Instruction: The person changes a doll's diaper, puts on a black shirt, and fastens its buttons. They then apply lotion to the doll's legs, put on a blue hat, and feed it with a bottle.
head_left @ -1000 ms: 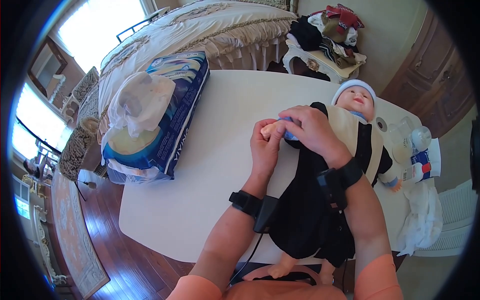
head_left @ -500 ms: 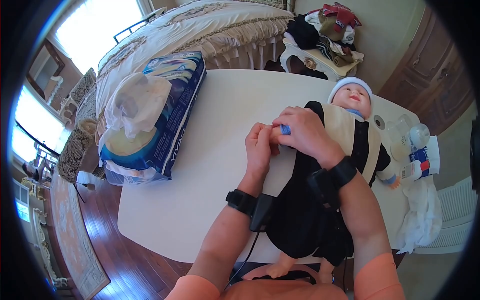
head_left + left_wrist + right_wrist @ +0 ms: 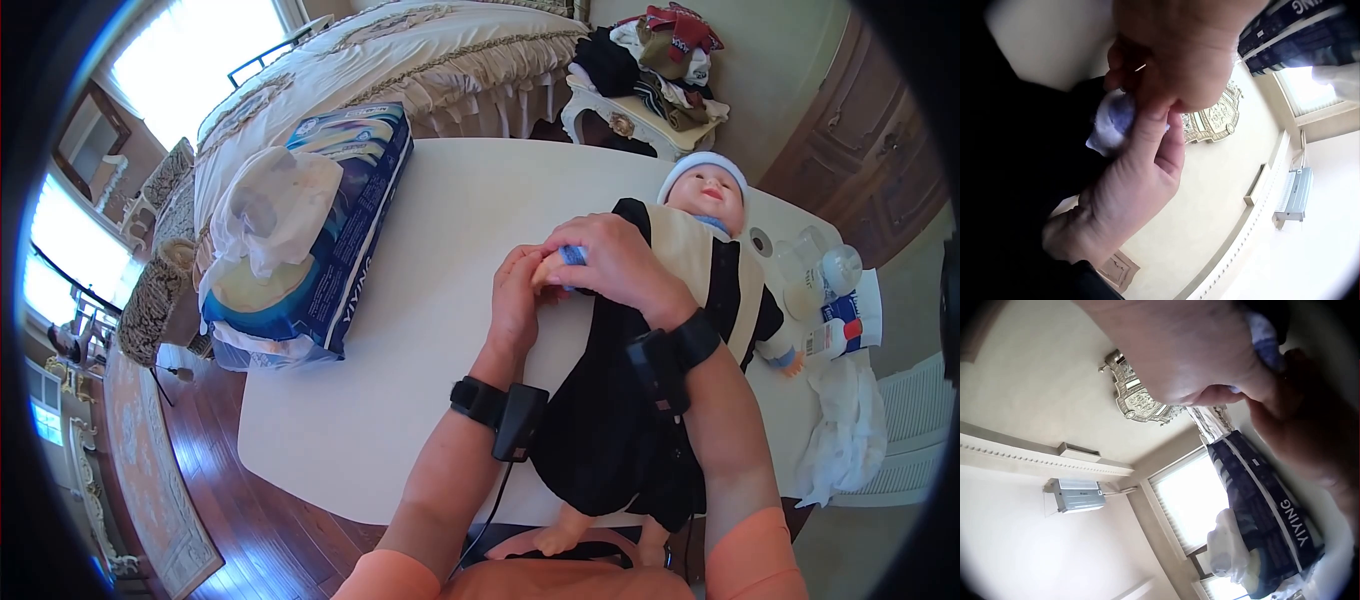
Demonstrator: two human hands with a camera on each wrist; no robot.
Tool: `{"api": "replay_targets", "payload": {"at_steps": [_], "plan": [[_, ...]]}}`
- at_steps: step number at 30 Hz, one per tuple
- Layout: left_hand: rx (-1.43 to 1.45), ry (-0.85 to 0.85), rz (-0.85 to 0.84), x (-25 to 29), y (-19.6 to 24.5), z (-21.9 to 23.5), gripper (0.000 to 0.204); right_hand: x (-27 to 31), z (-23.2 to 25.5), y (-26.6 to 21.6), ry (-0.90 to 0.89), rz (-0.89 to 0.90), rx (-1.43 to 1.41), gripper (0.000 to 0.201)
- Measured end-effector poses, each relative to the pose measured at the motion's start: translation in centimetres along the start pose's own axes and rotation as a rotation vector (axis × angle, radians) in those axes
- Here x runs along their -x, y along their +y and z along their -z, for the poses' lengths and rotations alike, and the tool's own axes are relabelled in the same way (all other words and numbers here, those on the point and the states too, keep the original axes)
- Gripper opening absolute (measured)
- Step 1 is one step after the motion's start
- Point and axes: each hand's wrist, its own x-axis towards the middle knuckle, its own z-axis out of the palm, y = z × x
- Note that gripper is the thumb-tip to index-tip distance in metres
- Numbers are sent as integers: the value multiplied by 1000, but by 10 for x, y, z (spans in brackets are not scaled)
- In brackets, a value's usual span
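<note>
A baby doll [image 3: 708, 192] with a white cap lies face up along the right part of the table, dressed in a black and cream garment [image 3: 610, 420]. My left hand [image 3: 515, 305] grips the doll's small hand [image 3: 545, 271], with thumb and fingers curled about it. Just above, my right hand [image 3: 625, 265] pinches the blue cuff [image 3: 573, 256] at the doll's wrist. The left wrist view shows the blue and white cuff [image 3: 1115, 122] between both hands, the right thumb and fingertips meeting beside it. The doll's other hand [image 3: 793, 364] lies free on the far side.
On the table's left stands a blue diaper pack [image 3: 365, 230] with a crumpled white diaper [image 3: 275, 205] on top. Baby bottles [image 3: 838, 275], a red-capped bottle [image 3: 828, 340] and white cloth [image 3: 845, 430] sit along the right edge. Clothes [image 3: 665, 65] are piled on a small table behind.
My left hand has shifted slightly left and its fingers have re-gripped the doll's hand. The blue cuff shows more plainly between my hands. The doll's body stays in place.
</note>
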Motion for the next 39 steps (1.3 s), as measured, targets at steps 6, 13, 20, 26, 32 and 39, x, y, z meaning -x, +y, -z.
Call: {"api": "replay_targets", "payload": {"at_steps": [6,13,20,26,32,39], "plan": [[374,-235,-17,-3,-7,6,33,0,-3,10,6,-171,-440,22],[251,-11,-228,5,-10,-17,36,-2,-5,8,236,-72,-82,27],[31,117,-349,4,-14,-10,34,1,0,5,-7,-91,-148,30],[-1,29,-426,6,-9,-20,24,0,-4,11,70,10,-27,31],[-20,-12,-453,8,-12,-15,20,2,-4,-1,49,-5,129,33],[-108,19,-420,4,-11,-5,45,1,-2,-1,19,0,45,40]]}}
